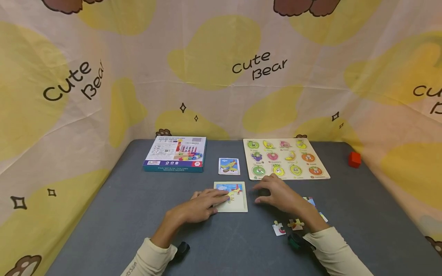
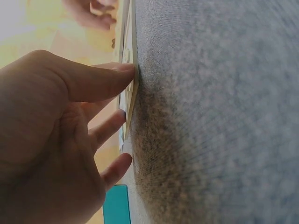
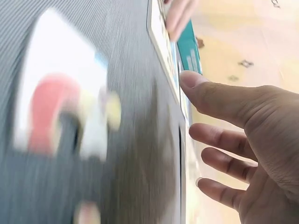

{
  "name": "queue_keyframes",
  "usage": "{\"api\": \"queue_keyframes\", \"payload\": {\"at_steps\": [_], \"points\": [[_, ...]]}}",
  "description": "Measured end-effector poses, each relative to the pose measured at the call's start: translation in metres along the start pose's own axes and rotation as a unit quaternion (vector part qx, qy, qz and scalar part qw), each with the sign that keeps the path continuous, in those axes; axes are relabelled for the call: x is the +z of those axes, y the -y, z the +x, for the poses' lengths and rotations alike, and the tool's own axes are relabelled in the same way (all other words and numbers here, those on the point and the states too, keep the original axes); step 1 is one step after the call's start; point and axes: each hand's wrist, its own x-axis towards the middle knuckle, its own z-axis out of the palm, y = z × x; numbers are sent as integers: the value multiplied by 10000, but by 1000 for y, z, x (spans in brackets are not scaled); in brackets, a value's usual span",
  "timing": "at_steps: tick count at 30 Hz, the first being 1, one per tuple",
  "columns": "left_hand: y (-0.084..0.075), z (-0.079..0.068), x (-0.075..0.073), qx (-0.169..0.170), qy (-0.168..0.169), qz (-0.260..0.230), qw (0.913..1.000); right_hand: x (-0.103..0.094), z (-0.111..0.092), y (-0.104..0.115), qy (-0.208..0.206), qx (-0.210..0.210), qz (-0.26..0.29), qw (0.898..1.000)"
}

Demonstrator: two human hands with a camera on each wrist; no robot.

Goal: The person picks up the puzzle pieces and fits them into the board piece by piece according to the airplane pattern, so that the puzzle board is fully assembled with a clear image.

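Observation:
My left hand [image 1: 202, 205] lies over the left side of a small puzzle board [image 1: 238, 207], its fingers extended across the top. In the left wrist view the thumb touches the board's edge [image 2: 136, 46]. Part of an airplane picture [image 1: 224, 187] is laid inside the frame; the lower part is bare. To the right, my right hand [image 1: 277, 193] hovers with nothing in its fingers, which are spread apart in the right wrist view. Several loose puzzle pieces lie near the right forearm, including one with a red curve [image 1: 279, 229] and a yellow-brown one [image 1: 296, 224].
Behind the board lies an airplane picture card [image 1: 229, 166]. A toy box [image 1: 174, 155] lies back left, and a fruit board [image 1: 287, 159] back right, close to the right hand. A red block [image 1: 354, 160] stands at the table's right edge. Patterned cloth walls the table in.

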Motion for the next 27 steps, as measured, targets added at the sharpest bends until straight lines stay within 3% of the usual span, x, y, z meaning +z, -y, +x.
{"api": "queue_keyframes", "payload": {"at_steps": [14,21,27], "points": [[4,0,1,93,-15,-34,9999,-35,-62,-48,-420,637,-31,9971],[3,-1,1,95,-13,-38,9999,-42,-86,-68,-497,1041,48,9933],[1,-1,0,84,-9,-79,9999,-44,-103,-81,-564,1147,-49,9918]]}}
